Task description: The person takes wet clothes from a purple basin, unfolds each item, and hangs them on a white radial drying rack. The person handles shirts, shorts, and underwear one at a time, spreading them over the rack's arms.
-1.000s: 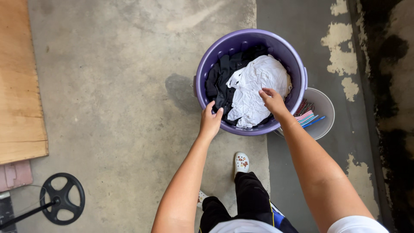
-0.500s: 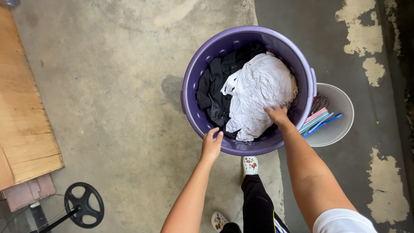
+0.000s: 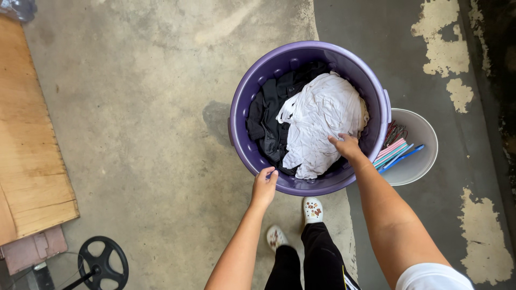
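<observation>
A round purple tub (image 3: 242, 107) stands on the concrete floor, holding a crumpled white garment (image 3: 322, 115) on top of dark clothes (image 3: 266, 115). My left hand (image 3: 264, 186) grips the tub's near rim. Inside the tub, my right hand (image 3: 345, 146) presses on the lower right edge of the white garment, fingers curled into the cloth.
A white bucket (image 3: 419, 134) with pink and blue hangers (image 3: 395, 153) sits right of the tub. A plywood sheet (image 3: 27, 139) lies at the left. A black wheel-shaped object (image 3: 102, 263) is at the bottom left. My feet in white clogs (image 3: 313, 209) stand just below the tub.
The view has moved closer over the tub. My left hand stays on the rim, and my right hand has slid down to the near edge of the white garment.
</observation>
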